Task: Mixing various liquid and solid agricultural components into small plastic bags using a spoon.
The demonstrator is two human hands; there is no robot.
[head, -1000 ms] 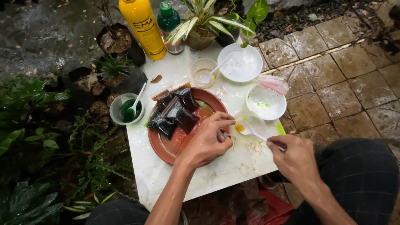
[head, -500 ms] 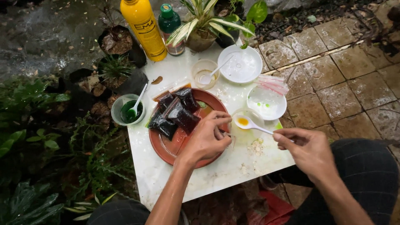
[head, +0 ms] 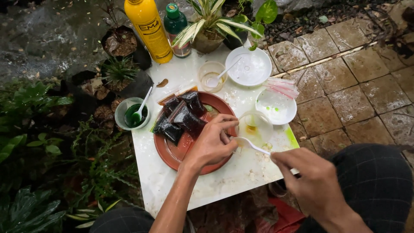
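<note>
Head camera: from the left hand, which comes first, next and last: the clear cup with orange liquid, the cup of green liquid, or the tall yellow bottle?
1. Clear plastic cup with orange liquid, just right of the left hand.
2. Clear cup of green liquid, at the table's left edge.
3. Tall yellow bottle, at the far side.

The left hand [head: 211, 144] covers part of the red plate [head: 172, 151], and what its fingertips pinch is hidden. The handle end of the white spoon [head: 252, 146] disappears inside the grip of the right hand [head: 312, 181]. The yellow bottle [head: 148, 30] is cut off by the top edge. The near edge of the bench [head: 207, 185] is partly hidden by the forearms.
</note>
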